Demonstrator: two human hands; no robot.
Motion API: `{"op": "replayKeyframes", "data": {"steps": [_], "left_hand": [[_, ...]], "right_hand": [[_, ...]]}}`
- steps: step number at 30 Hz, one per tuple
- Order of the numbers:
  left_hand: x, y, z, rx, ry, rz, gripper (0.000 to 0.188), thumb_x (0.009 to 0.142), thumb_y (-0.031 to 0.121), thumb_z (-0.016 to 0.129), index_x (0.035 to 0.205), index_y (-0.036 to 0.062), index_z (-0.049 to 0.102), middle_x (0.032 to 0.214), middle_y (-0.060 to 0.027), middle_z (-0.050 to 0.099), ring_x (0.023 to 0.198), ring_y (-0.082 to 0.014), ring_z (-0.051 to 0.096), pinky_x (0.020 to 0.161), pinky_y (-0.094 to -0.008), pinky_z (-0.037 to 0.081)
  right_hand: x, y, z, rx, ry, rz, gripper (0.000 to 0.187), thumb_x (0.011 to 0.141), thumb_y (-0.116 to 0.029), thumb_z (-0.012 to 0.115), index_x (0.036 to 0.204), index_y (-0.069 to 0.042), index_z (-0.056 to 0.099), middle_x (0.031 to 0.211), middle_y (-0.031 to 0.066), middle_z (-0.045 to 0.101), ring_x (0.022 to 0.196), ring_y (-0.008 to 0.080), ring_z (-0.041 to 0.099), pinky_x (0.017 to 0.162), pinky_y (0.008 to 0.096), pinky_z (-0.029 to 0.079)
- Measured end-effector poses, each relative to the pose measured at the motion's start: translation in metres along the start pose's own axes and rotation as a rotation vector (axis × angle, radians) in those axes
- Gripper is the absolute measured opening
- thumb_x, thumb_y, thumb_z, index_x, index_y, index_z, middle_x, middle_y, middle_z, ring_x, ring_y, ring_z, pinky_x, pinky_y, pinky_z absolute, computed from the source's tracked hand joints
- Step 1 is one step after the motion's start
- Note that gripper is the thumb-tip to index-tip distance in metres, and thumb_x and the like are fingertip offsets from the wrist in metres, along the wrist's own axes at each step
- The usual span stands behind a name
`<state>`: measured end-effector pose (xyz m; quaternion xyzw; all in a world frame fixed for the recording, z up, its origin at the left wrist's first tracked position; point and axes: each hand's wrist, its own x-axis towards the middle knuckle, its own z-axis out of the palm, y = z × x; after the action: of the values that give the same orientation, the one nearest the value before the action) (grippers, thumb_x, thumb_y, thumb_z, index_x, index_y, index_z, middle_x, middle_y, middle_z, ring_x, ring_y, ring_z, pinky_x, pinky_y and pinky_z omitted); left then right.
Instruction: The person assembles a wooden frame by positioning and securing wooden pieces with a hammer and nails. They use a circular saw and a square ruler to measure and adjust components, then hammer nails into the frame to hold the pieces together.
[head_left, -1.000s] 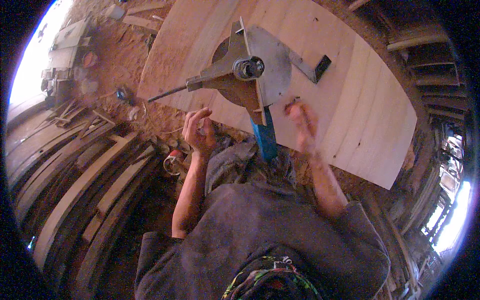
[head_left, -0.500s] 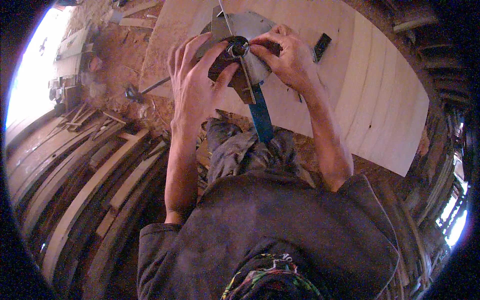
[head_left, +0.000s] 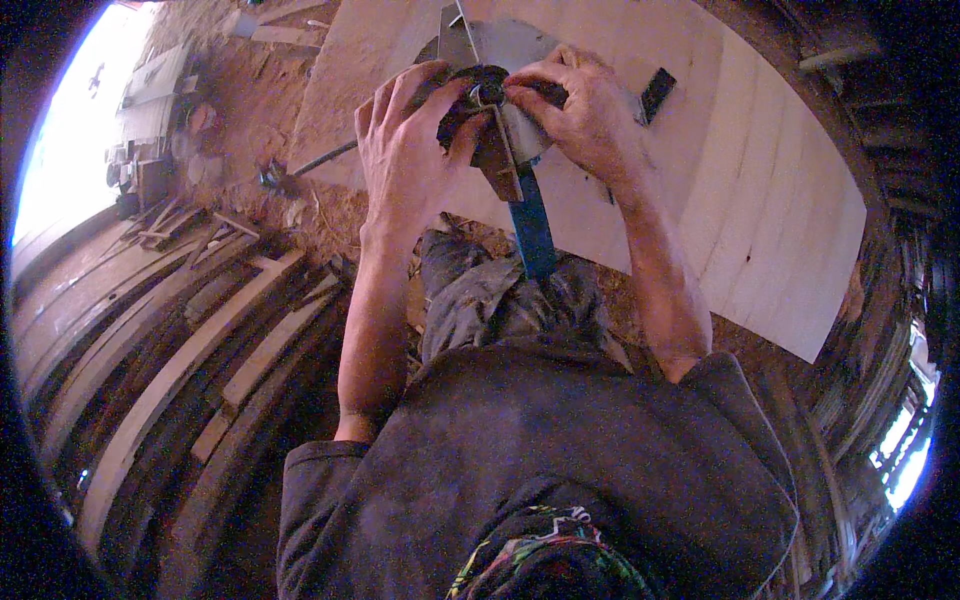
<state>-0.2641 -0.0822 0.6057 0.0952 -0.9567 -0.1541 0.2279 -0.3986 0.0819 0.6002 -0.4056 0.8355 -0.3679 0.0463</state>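
At the top centre both hands work at a black round part (head_left: 487, 88) with a shiny metal ring. It sits on a device with a thin metal plate (head_left: 503, 165) and a large grey disc (head_left: 520, 125) behind it. My left hand (head_left: 405, 135) curls its thumb and fingers round the near left side of the black part. From the right, my right hand (head_left: 585, 110) brings thumb and forefinger together at its edge. Whatever is between those fingertips is too small to make out. A blue strip (head_left: 532, 225) reaches from under the device toward my legs.
Under the device lies a large pale wooden board (head_left: 750, 200), with a small black block (head_left: 657, 93) on it. Long curved-looking timber pieces (head_left: 190, 370) lie to the left. A dark rod (head_left: 325, 158) sticks out beside my left hand, above reddish-brown ground (head_left: 265, 110).
The whole view has shifted slightly. The black part now looks more tilted, its ring opening less face-on. Both hands keep their places against it.
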Motion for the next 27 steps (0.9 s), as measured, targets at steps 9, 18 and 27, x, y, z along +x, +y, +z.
{"op": "replayKeyframes", "data": {"steps": [9,18,27], "left_hand": [[-0.001,0.002,-0.004,0.001,0.006,-0.010,0.037,0.079,0.023,0.081,0.114,0.0143,0.073,0.130,-0.0040,0.062,0.122,-0.0278,0.056,0.102,-0.0450,0.039],[0.000,0.003,-0.001,-0.026,-0.007,-0.028,0.039,0.077,0.020,0.080,0.116,0.0168,0.073,0.132,-0.0050,0.061,0.124,-0.0286,0.056,0.104,-0.0457,0.038],[-0.008,0.006,-0.011,0.045,-0.120,-0.060,0.048,0.075,0.018,0.082,0.122,0.0208,0.072,0.139,-0.0053,0.058,0.129,-0.0299,0.053,0.108,-0.0448,0.036]], "right_hand": [[0.001,-0.005,0.001,-0.112,0.005,-0.045,0.028,0.093,-0.035,0.070,0.103,-0.010,0.077,0.091,0.0111,0.063,0.095,0.0308,0.061,0.088,0.0428,0.047],[-0.012,0.007,0.008,0.128,0.197,-0.020,0.016,0.095,-0.021,0.069,0.102,-0.007,0.074,0.093,0.0082,0.063,0.089,0.0226,0.061,0.082,0.0342,0.049],[-0.078,0.072,0.052,0.528,0.668,0.355,0.014,0.101,-0.014,0.064,0.109,-0.004,0.069,0.092,-0.0021,0.061,0.086,0.0080,0.055,0.078,0.0233,0.045]]}}
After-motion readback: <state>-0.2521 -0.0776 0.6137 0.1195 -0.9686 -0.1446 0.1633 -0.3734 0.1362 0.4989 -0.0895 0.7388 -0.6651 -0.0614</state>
